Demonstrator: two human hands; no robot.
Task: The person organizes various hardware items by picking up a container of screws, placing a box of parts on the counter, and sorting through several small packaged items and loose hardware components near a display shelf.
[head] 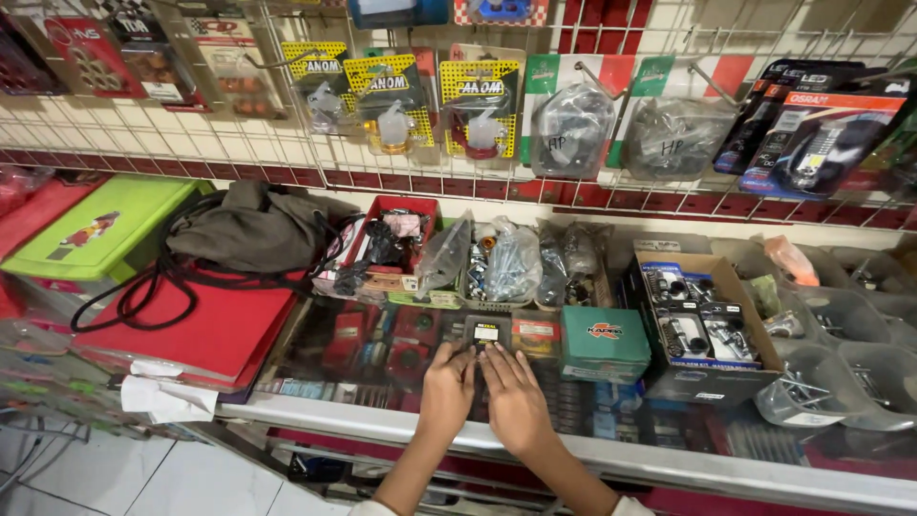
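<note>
left hand (447, 390), right hand (514, 399), fingers touching small black box (485, 333)

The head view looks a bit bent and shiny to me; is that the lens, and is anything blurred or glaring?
Head view: wide-angle lens bows the wire rack and the counter edge; even indoor light, soft shadows; glare on the glass top and the plastic bags; both hands and the small box at their fingertips are sharp; corners smear slightly.
</note>
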